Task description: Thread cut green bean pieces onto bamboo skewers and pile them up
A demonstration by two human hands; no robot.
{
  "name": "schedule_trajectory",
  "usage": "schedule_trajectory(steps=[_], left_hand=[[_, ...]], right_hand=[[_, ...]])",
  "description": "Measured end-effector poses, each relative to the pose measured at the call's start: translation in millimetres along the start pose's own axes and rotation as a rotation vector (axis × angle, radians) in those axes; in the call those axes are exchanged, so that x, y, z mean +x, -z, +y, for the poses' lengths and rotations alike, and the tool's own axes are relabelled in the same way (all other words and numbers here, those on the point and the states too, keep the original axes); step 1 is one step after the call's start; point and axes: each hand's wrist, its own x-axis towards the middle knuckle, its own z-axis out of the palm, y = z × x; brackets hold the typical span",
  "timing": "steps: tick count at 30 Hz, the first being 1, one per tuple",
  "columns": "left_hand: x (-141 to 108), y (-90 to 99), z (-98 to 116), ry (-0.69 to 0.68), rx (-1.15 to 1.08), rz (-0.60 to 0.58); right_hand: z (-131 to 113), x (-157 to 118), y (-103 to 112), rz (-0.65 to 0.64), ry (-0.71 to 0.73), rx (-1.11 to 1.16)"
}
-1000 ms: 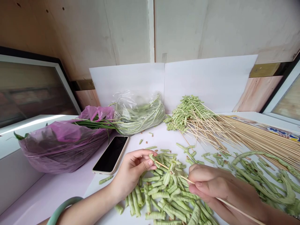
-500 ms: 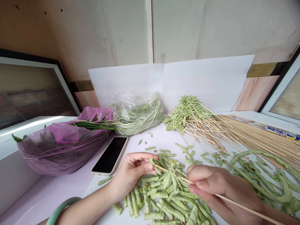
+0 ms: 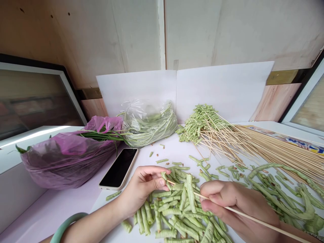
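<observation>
Cut bean segments on the bamboo skewer now stand more upright, side by side, where half a second ago they bunched together; the fingers have barely shifted. Left hand pinches one short bean segment between thumb and index finger, nearly closed around it, with a bit of the skewer showing just beside that piece. Right hand is closed on the skewer, thumb against curled index finger, and the shaft slants from there down toward the lower right edge. Both hands are above a heap of loose bean pieces on the white surface. Long beans and scraps lie beyond the right hand. Farther back, loaded skewers are piled beside a spread of bare sticks. A smartphone lies near the left wrist, between a purple plastic bag and the heap; a clear bag of long beans sits behind.
</observation>
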Motion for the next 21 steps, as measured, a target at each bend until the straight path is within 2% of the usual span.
schedule_trajectory(steps=[4, 9, 13, 17, 21], left_hand=[[-0.5, -0.6, 1.2, 0.020, -0.031, -0.014], [-1.0, -2.6, 3.7, 0.043, -0.064, -0.030], [-0.7, -4.2, 6.0, 0.075, -0.077, -0.050], [-0.5, -3.6, 6.9, 0.133, -0.105, -0.110], [-0.9, -1.1, 6.1, 0.181, -0.142, -0.155]], right_hand=[[-0.2, -0.6, -1.9, 0.023, 0.005, 0.046], [0.8, 2.8, 1.3, -0.008, 0.078, 0.055], [0.9, 5.0, 2.0, -0.057, 0.078, 0.151], [-1.1, 4.5, 1.4, -0.063, 0.036, 0.297], [-4.3, 2.0, 1.0, -0.133, -0.156, 0.415]])
